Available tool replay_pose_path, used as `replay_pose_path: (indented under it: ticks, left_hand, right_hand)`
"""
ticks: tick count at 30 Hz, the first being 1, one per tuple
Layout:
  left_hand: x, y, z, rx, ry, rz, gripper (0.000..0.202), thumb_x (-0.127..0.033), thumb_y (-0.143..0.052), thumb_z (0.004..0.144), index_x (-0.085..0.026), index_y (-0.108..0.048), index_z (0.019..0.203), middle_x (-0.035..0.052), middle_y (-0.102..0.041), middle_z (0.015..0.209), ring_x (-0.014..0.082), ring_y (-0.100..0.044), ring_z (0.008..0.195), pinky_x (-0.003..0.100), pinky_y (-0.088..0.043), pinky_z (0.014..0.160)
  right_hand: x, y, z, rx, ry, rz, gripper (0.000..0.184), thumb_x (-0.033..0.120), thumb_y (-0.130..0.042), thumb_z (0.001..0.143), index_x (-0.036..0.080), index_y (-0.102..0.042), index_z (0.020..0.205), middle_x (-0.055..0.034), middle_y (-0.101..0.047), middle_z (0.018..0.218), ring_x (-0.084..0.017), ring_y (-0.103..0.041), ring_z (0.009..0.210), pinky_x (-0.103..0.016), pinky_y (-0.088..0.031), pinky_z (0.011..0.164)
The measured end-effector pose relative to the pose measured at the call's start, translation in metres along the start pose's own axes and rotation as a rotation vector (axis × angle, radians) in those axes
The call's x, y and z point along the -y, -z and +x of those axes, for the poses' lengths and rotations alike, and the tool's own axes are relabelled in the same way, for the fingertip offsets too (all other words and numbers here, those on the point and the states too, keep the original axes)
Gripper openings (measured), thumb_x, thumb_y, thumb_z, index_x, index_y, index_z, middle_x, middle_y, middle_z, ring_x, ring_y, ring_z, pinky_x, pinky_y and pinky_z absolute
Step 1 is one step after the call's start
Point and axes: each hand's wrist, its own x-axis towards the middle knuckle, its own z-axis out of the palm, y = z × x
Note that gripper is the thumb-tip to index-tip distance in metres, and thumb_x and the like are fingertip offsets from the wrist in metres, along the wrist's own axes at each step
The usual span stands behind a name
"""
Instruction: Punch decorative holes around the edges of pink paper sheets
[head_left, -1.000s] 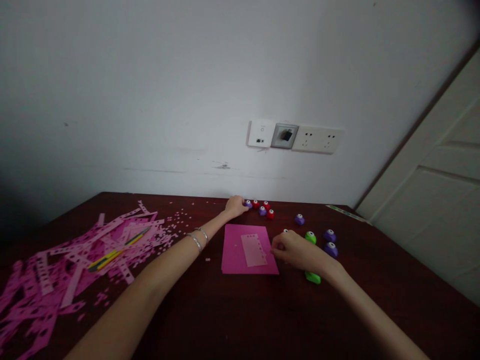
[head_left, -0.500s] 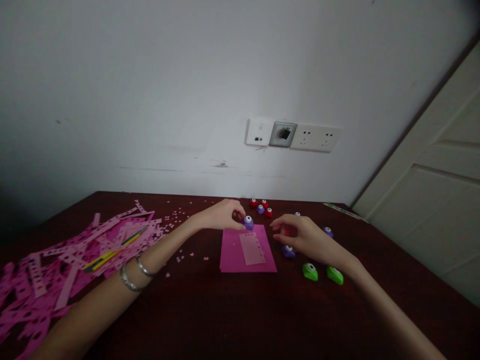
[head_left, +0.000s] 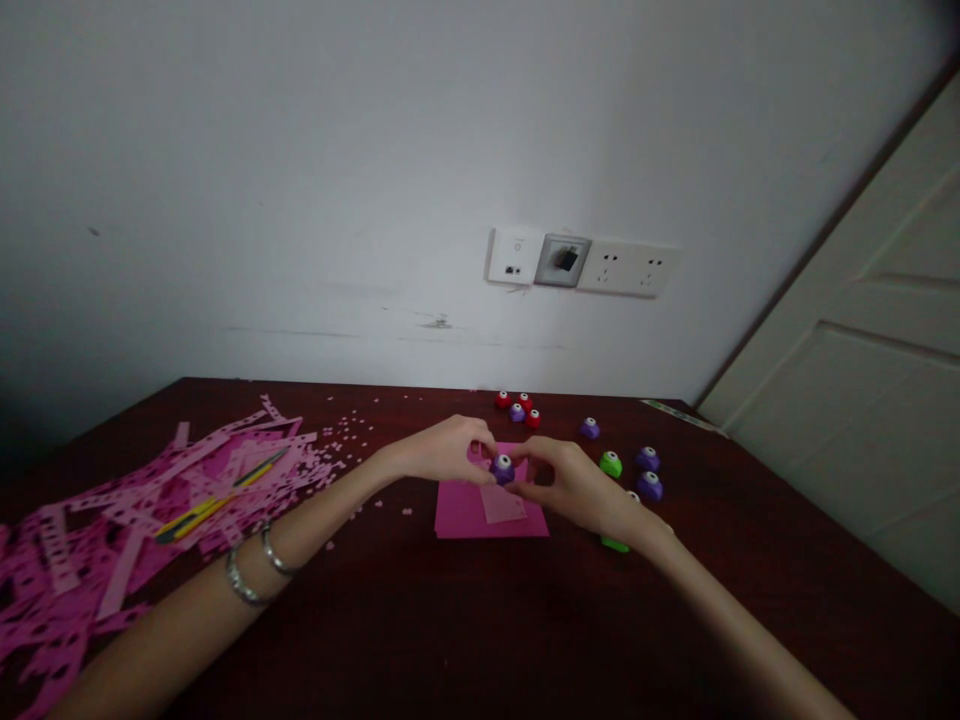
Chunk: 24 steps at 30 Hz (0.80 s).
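Note:
A small purple punch [head_left: 502, 467] is pinched between my left hand [head_left: 444, 451] and my right hand [head_left: 570, 483], just above the far edge of a magenta paper sheet [head_left: 465, 512]. A lighter pink strip [head_left: 501, 504] lies on that sheet, under the punch. Both hands have their fingers curled around the punch. My left wrist wears two silver bangles [head_left: 255, 567].
More small punches lie beyond and to the right: red and purple ones [head_left: 517, 408] near the wall, a purple one [head_left: 589, 428], a green one [head_left: 610, 463], two purple ones [head_left: 649, 473]. A heap of pink paper scraps [head_left: 112, 520] with a yellow knife [head_left: 202, 505] covers the table's left side.
My left hand fetched a purple punch from the far group and carried it over the magenta sheet. My right hand left the green punches and came in to meet it.

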Motion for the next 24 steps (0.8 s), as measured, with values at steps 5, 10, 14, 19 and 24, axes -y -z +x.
replay_pose_path:
  ticks: [5, 10, 14, 19, 24]
  left_hand:
    - [-0.005, -0.006, 0.004, -0.028, -0.021, 0.007, 0.025, -0.031, -0.065, 0.068, -0.015, -0.065, 0.087, 0.0049, -0.059, 0.084, 0.0140, -0.053, 0.076, 0.026, -0.040, 0.070]
    - [0.006, -0.009, 0.017, -0.007, -0.015, -0.108, 0.036, -0.039, -0.065, 0.070, -0.015, -0.063, 0.098, 0.0056, -0.063, 0.090, 0.0144, -0.055, 0.079, 0.026, -0.040, 0.071]
    - [0.024, -0.024, 0.035, 0.079, -0.055, -0.026, 0.020, -0.031, -0.061, 0.073, -0.016, -0.067, 0.084, 0.0055, -0.063, 0.081, 0.0157, -0.053, 0.076, 0.030, -0.038, 0.074]
    - [0.032, -0.040, 0.051, 0.226, -0.127, 0.223, 0.013, -0.027, -0.059, 0.072, -0.019, -0.067, 0.079, 0.0064, -0.056, 0.085, 0.0204, -0.046, 0.082, 0.037, -0.031, 0.084]
    - [0.029, -0.041, 0.056, 0.312, -0.095, 0.307, 0.025, -0.027, -0.060, 0.068, -0.020, -0.067, 0.092, 0.0081, -0.051, 0.089, 0.0245, -0.039, 0.086, 0.038, -0.032, 0.080]
  right_hand:
    - [-0.002, 0.002, -0.001, 0.010, -0.006, -0.025, 0.013, 0.018, -0.062, 0.074, 0.019, -0.066, 0.086, -0.0012, -0.064, 0.078, -0.012, -0.056, 0.067, -0.023, -0.042, 0.059]
    - [-0.011, 0.021, -0.005, 0.046, -0.124, -0.049, 0.013, 0.021, -0.062, 0.071, 0.016, -0.065, 0.083, -0.0014, -0.064, 0.072, -0.011, -0.056, 0.060, -0.022, -0.041, 0.052]
    - [-0.020, 0.040, -0.009, 0.081, -0.257, -0.012, 0.017, 0.024, -0.062, 0.070, 0.014, -0.064, 0.084, -0.0018, -0.063, 0.068, -0.012, -0.056, 0.056, -0.021, -0.042, 0.048]
    - [-0.023, 0.044, -0.010, 0.105, -0.291, 0.002, 0.017, 0.024, -0.062, 0.070, 0.015, -0.064, 0.083, -0.0030, -0.064, 0.068, -0.014, -0.058, 0.057, -0.022, -0.044, 0.046]
    - [-0.026, 0.037, -0.010, 0.131, -0.255, 0.010, 0.017, 0.024, -0.062, 0.070, 0.014, -0.065, 0.083, -0.0039, -0.064, 0.070, -0.013, -0.058, 0.059, -0.021, -0.044, 0.045]
